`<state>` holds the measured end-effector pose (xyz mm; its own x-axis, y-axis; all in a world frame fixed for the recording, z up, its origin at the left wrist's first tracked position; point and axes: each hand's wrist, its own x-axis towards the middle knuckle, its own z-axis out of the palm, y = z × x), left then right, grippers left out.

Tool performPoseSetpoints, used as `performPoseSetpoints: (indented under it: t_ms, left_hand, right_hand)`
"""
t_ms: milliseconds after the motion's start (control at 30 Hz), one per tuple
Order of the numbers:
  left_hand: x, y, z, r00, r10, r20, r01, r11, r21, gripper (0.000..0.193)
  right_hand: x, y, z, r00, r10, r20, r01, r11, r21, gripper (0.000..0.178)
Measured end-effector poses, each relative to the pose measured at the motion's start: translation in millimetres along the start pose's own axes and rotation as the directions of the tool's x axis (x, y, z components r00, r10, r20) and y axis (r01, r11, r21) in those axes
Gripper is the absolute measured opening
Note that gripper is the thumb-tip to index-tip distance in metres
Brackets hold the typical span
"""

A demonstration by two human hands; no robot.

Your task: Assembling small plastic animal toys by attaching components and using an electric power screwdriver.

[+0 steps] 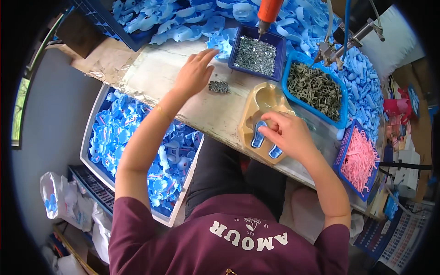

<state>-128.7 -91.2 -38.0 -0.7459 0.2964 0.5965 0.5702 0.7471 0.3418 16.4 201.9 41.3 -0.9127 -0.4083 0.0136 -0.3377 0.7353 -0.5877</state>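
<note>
My left hand (pixel 195 73) is over the table with its fingers stretched out. Its fingertips are beside a pale blue plastic shell (pixel 222 44), and I see nothing held in them. In front of me sits a tan moulded fixture (pixel 247 107) with rounded hollows. Two small blue foot-shaped plastic pieces lie in its near part, a left one (pixel 258 137) and a right one (pixel 275 151). My right hand (pixel 288 133) is over the fixture, its thumb and index finger closed about the upper end of the left piece. Its other fingers are curled and partly hidden.
A screwdriver (pixel 268 13) hangs above a dark blue tray (pixel 233 64) of small screws. Beside it stands a blue basket (pixel 286 89) of dark metal parts. A pink-strip basket (pixel 339 167) is at right, a white-rimmed crate (pixel 87 137) at left. Blue shells (pixel 183 18) are heaped behind.
</note>
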Motion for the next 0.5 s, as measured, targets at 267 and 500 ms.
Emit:
performPoseSetpoints:
  t_ms: [267,500]
  left_hand:
    - [40.0,-29.2,-3.6,0.891,0.261,0.371,-0.396,0.845,0.359,0.023]
    - [13.9,-28.2,-78.1,0.948,0.169,0.269,-0.22,0.961,0.17,0.025]
  right_hand:
    - [-15.5,10.1,1.1,0.994,0.086,0.06,-0.095,0.981,0.169,0.022]
    - [-18.8,9.4,-15.3,0.991,0.134,0.026,-0.135,0.944,0.3,0.016]
